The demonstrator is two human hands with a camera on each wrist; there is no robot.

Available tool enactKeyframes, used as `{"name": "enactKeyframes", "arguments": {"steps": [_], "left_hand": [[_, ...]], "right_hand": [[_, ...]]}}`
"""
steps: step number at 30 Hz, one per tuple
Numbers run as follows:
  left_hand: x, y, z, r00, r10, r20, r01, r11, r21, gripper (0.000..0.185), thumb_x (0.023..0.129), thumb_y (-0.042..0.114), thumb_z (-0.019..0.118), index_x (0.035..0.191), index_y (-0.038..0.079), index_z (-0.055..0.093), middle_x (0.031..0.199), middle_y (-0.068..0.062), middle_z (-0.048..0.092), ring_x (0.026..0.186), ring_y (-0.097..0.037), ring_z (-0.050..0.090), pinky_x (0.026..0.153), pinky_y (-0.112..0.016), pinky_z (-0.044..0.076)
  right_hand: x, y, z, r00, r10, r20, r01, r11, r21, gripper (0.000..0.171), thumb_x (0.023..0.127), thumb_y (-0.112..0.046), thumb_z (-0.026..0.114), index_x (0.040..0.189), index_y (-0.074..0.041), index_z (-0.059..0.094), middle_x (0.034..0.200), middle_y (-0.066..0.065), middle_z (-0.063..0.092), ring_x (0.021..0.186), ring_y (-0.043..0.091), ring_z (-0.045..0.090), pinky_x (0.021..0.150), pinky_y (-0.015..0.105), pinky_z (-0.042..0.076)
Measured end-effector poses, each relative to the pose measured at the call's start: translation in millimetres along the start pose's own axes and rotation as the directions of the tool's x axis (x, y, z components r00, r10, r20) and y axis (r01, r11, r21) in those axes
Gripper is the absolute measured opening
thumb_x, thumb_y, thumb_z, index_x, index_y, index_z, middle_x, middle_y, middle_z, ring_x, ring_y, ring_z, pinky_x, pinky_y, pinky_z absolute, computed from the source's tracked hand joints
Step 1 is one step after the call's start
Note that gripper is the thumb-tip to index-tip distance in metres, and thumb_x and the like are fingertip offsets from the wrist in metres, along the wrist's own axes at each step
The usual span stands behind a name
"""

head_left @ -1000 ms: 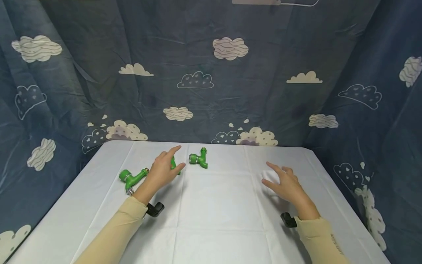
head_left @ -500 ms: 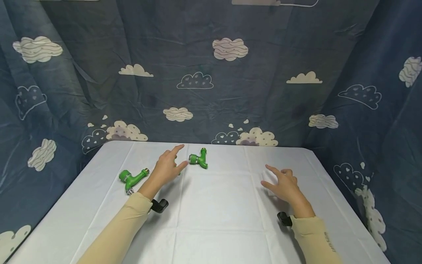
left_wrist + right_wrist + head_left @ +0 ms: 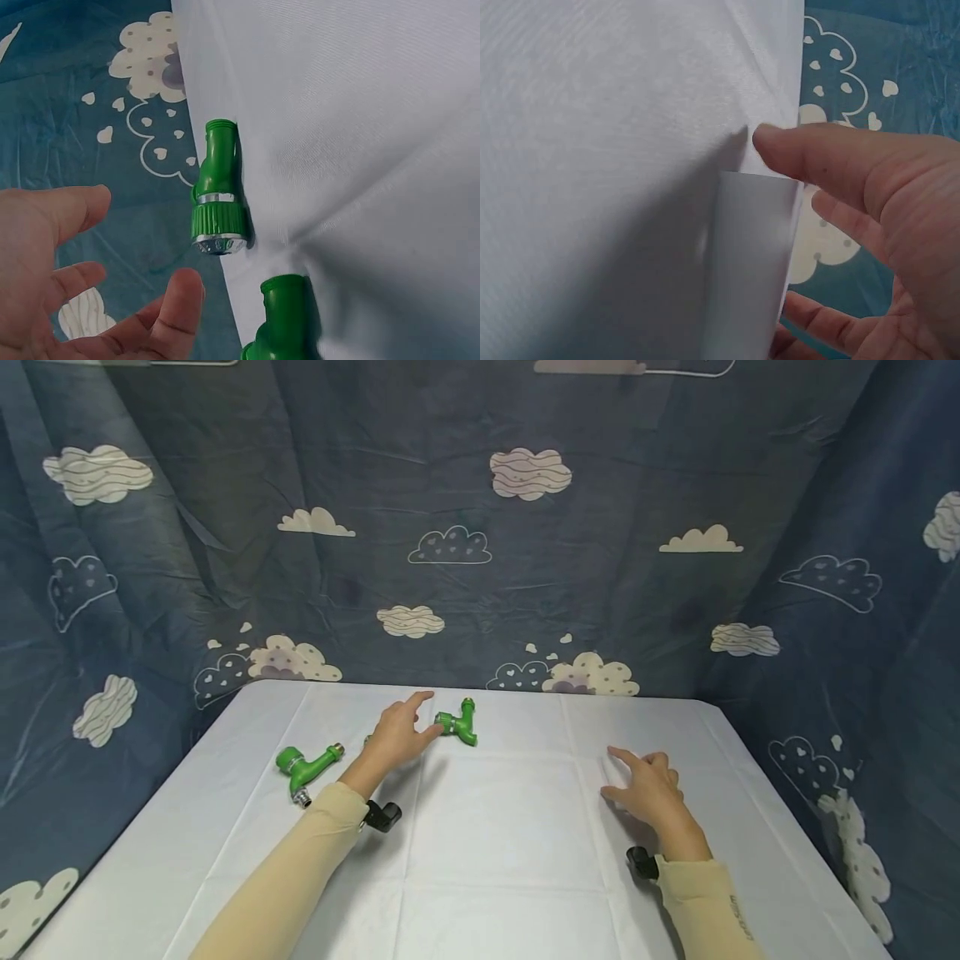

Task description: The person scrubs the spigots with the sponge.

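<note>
Left hand (image 3: 397, 735): fingers spread, wide gap between thumb and forefinger, nothing held. Thumb overlaps the knob of the far green tap (image 3: 465, 723) in the head view, but the left wrist view shows a gap between hand and tap, so just beside, no contact. That tap lies near the back edge of the white tablecloth (image 3: 510, 827), chrome-capped knob toward the hand. Middle green tap (image 3: 285, 319) lies next to it, cut off by the bottom of the left wrist view and mostly behind the hand from the head. Third green tap (image 3: 309, 770) lies left of the left hand, clear of it: silver fitting on the spout, brass-coloured threaded end.

Right hand (image 3: 648, 793): well apart from the taps, thumb and fingers curved in a wide C around a white object (image 3: 754, 255). White on white, so hard to say: perhaps a small box or roll, and fingertip contact can't be told; no clear grip shows.

Both arms in beige sleeves (image 3: 292, 877), black wrist camera (image 3: 384, 816) at each cuff. Dark blue cloud-print curtain (image 3: 585, 593) behind the table and along both sides.
</note>
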State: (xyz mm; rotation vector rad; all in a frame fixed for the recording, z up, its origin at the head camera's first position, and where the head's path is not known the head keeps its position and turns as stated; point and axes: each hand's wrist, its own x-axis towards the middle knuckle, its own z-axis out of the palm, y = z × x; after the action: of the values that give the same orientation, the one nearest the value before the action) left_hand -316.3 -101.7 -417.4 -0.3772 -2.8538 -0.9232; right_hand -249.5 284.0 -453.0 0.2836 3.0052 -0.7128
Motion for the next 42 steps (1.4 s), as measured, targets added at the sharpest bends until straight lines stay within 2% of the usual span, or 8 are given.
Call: {"name": "enactKeyframes", "arguments": {"steps": [5, 12, 26, 35, 42], "left_hand": [[9.7, 2.9, 5.7, 1.000, -0.013, 0.026, 0.013, 1.000, -0.005, 0.064, 0.104, 0.030, 0.071, 0.160, 0.010, 0.048, 0.134, -0.029, 0.068, 0.125, -0.042, 0.064, 0.105, -0.059, 0.056], [21.8, 9.2, 13.3, 0.994, -0.084, 0.072, 0.084, 0.996, 0.004, 0.066, 0.104, 0.032, 0.071, 0.161, 0.013, 0.047, 0.154, -0.025, 0.058, 0.149, -0.046, 0.048, 0.122, -0.063, 0.044], [39.7, 8.6, 32.0, 0.978, -0.182, 0.098, 0.179, 0.983, 0.031, 0.061, 0.103, 0.027, 0.071, 0.159, 0.012, 0.050, 0.151, -0.021, 0.062, 0.152, -0.042, 0.046, 0.122, -0.059, 0.046], [45.8, 6.3, 39.2, 0.966, -0.217, 0.139, 0.210, 0.976, 0.063, 0.055, 0.101, 0.019, 0.075, 0.153, 0.014, 0.058, 0.151, -0.019, 0.063, 0.143, -0.040, 0.057, 0.115, -0.055, 0.053], [50.2, 2.8, 46.3, 0.970, -0.214, 0.119, 0.207, 0.976, 0.074, 0.048, 0.101, 0.018, 0.074, 0.148, 0.011, 0.064, 0.152, -0.017, 0.063, 0.144, -0.039, 0.057, 0.120, -0.054, 0.050]], "right_hand": [[4, 2, 4, 1.000, 0.030, 0.010, -0.030, 1.000, 0.003, 0.078, 0.095, -0.022, 0.079, 0.163, -0.010, 0.042, 0.142, 0.043, 0.034, 0.124, 0.058, 0.043, 0.095, 0.069, 0.050], [10, 3, 7, 0.998, 0.058, 0.027, -0.058, 0.998, -0.005, 0.078, 0.096, -0.024, 0.076, 0.164, -0.011, 0.041, 0.141, 0.043, 0.033, 0.125, 0.058, 0.041, 0.096, 0.068, 0.050], [13, 11, 4, 0.999, 0.035, 0.026, -0.037, 0.998, 0.049, 0.072, 0.102, -0.024, 0.063, 0.167, -0.014, 0.034, 0.140, 0.046, 0.029, 0.115, 0.055, 0.040, 0.091, 0.070, 0.050], [13, 6, -1, 1.000, 0.028, -0.001, -0.028, 0.997, 0.066, 0.072, 0.102, -0.025, 0.061, 0.168, -0.016, 0.033, 0.143, 0.045, 0.029, 0.119, 0.057, 0.042, 0.095, 0.073, 0.050], [6, 1, -7, 1.000, -0.011, -0.011, 0.012, 0.995, 0.100, 0.072, 0.102, -0.025, 0.060, 0.167, -0.015, 0.034, 0.143, 0.045, 0.030, 0.119, 0.056, 0.043, 0.095, 0.073, 0.049]]}}
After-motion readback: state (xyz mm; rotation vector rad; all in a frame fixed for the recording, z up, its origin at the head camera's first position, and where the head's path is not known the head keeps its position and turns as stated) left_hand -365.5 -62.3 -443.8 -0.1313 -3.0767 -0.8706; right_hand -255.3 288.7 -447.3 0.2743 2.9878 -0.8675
